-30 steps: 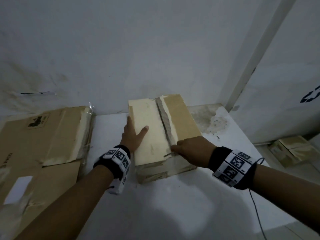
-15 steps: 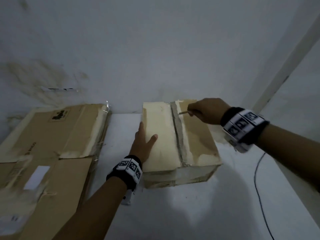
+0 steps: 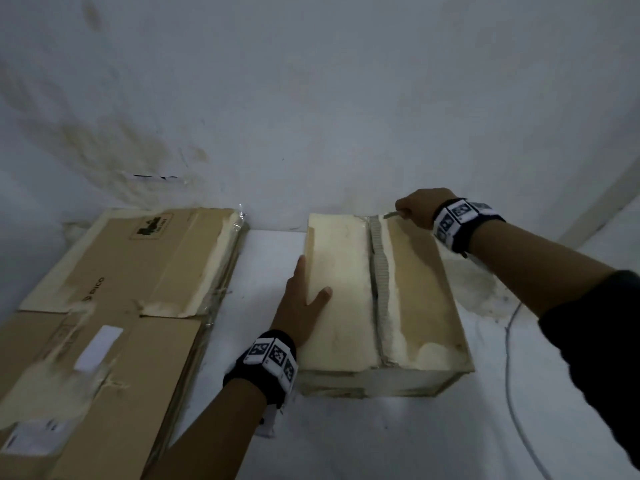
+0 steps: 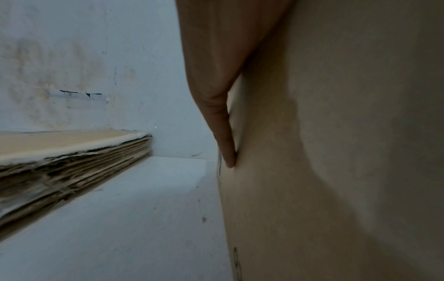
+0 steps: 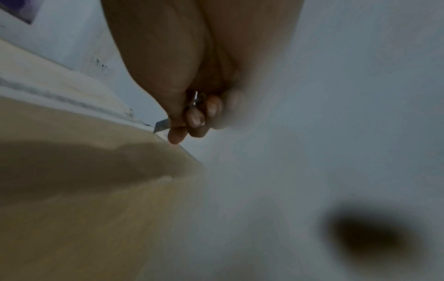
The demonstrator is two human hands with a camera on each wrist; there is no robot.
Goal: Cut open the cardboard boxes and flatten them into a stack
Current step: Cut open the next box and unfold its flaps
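The right hand (image 3: 417,210), gripping a small metal blade (image 3: 390,214), is now at the far end of the cardboard box (image 3: 412,303), by the wall; a second ago it was at the near end of the centre seam (image 3: 378,289). The blade tip now points left at the seam's far end.

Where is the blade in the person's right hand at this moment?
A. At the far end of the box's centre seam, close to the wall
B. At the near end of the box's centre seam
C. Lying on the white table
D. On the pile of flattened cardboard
A: the right hand grips the blade at the far end of the centre seam of the box, next to the wall, while the left hand rests flat on the box's left edge.
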